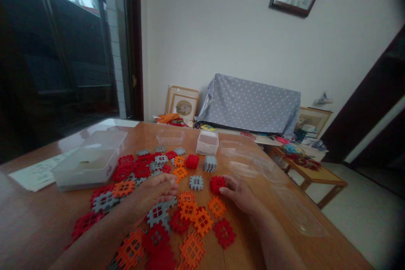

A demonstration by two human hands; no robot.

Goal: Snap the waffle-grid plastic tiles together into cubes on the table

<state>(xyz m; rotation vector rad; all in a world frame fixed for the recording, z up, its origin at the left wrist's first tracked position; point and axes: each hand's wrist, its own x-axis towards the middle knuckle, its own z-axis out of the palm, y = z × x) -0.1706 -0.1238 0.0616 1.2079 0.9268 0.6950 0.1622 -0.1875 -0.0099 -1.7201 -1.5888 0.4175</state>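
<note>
My right hand point(238, 193) is at a small stack of red waffle blocks point(217, 184), its thumb at the near side and its fingers at the back. My left hand point(160, 187) hovers over the scattered pieces with its fingers loosely stretched and nothing in them. Between the hands lies a single grey waffle block point(196, 182). Beyond it stand another red stack point(192, 161) and a grey stack point(210, 163). Loose orange blocks point(202, 221), red blocks point(224, 233) and grey blocks point(158, 214) spread over the table, some partly hidden under my left arm.
A lidless-looking clear box point(207, 143) stands at the back of the wooden table point(240, 244). Clear plastic trays point(243, 165) lie at the right, with a flat clear lid point(297, 211) nearer. A larger translucent box point(85, 168) sits at the left beside a printed sheet point(34, 174).
</note>
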